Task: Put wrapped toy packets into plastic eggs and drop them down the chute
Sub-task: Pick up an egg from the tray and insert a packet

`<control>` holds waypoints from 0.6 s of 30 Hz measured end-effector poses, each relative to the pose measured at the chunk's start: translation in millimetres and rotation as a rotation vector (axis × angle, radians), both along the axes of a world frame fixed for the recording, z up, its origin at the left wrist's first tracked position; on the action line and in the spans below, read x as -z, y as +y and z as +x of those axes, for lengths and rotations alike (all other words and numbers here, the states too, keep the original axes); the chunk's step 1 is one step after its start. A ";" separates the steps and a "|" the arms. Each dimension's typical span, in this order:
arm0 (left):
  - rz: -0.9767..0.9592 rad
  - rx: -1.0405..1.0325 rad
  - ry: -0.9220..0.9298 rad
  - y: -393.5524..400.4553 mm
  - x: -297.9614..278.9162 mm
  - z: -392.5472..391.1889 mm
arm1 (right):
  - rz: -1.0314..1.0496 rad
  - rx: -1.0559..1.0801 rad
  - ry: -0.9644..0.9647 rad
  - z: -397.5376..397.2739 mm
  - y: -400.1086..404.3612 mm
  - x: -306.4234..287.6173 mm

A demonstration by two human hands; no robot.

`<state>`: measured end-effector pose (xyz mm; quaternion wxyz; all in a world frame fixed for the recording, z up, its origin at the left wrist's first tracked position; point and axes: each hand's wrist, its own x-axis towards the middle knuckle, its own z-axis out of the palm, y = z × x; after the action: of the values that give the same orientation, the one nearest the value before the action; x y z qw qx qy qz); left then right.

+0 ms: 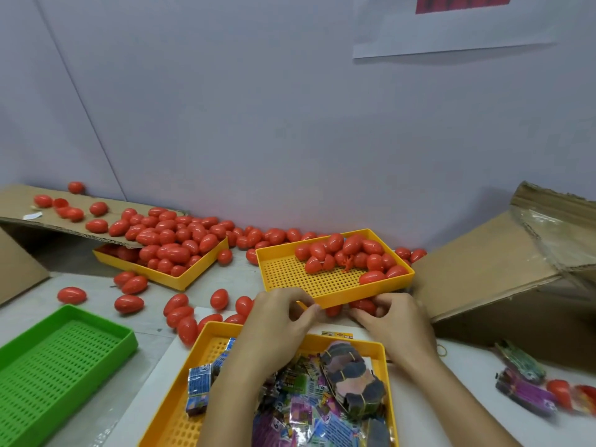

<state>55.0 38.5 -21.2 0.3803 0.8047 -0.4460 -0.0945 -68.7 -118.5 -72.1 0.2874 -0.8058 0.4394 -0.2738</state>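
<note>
Red plastic eggs (346, 253) are heaped at the far end of a yellow perforated tray (322, 279) in the middle of the frame, just beyond both hands. The left hand (277, 321) pinches the tray's near edge between curled fingers and thumb. The right hand (395, 321) has its fingers curled round a red egg (362, 305) that lies just under that same near edge. Below the hands, at the bottom centre, a second yellow tray (206, 375) holds a jumble of wrapped toy packets (303, 408) and banded stacks of them. To the left centre, a third yellow tray (167, 272) is full of eggs, with a sheet of cardboard (19, 204) resting over its far corner and carrying more eggs. Loose eggs (129, 303) are scattered over the white desk (458, 398) between the trays. A green perforated tray (58, 359) sits at the lower left. A slanted cardboard box (503, 262) stands at the right, with a few packets (524, 390) and eggs below it at the lower right. A pale wall (290, 124) rises behind, a sheet of paper (451, 30) fixed at the upper right.
</note>
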 end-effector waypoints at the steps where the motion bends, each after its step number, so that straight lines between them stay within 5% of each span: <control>1: -0.004 0.003 -0.001 0.0 -0.3 -0.7 | 0.017 -0.025 -0.025 -4.8 -0.1 -0.1; 7: -0.063 0.050 -0.023 -6.4 -2.5 -12.5 | 0.216 -0.110 -0.259 -45.3 9.3 -11.4; 13: -0.046 0.337 -0.107 -19.0 1.5 -34.8 | 0.313 -0.417 -0.323 -49.2 29.6 -37.4; 18: -0.162 0.189 -0.036 -20.5 2.6 -31.4 | 0.277 -0.527 -0.417 -37.5 29.8 -52.8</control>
<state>23.6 18.0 -23.8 0.4255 0.7272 -0.5327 -0.0793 -106.2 -88.7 -19.3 0.5380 -0.7717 0.1815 -0.2865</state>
